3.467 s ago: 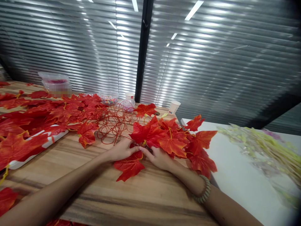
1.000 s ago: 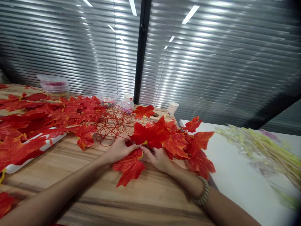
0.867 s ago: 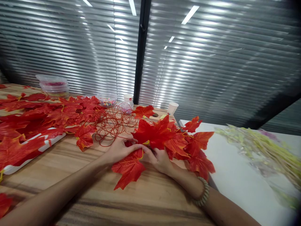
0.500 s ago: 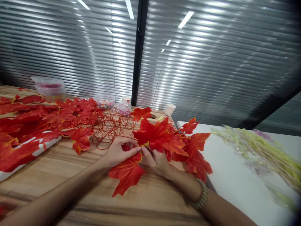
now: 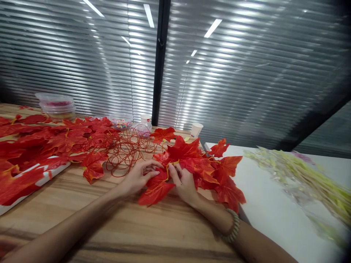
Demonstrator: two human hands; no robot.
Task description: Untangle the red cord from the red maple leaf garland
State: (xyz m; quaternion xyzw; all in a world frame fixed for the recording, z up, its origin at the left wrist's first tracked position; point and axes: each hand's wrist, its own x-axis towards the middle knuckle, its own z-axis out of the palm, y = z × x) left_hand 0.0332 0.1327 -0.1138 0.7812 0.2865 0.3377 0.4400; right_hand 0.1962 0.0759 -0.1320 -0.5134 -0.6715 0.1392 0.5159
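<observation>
My left hand (image 5: pixel 144 176) is closed, its thumb and fingers gripping the edge of a red artificial maple leaf (image 5: pixel 157 191). Beside it, my right hand (image 5: pixel 184 183) pinches the yellow leaf stem (image 5: pixel 168 171) between thumb and forefinger. The fingertips partly cover where stem and cord meet. Just beyond and to the right of my hands lies a bunch of joined red maple leaves (image 5: pixel 201 166). A loose tangle of thin red cord (image 5: pixel 128 148) rests on the wooden table (image 5: pixel 142 233) to the left of the bunch.
Many more red leaves (image 5: pixel 65 140) cover the table's left side, some over a white tray (image 5: pixel 59 168). Stacked clear tubs (image 5: pixel 56 106), a container of colored beads (image 5: pixel 122 122) and paper cups (image 5: pixel 196 130) stand at the back. Yellow wrapped stems (image 5: pixel 304 179) lie on a white table at right.
The pinched leaf has swung up and to the right, now lying closer under my hands. My left fingers have spread slightly and my right hand has shifted a little right.
</observation>
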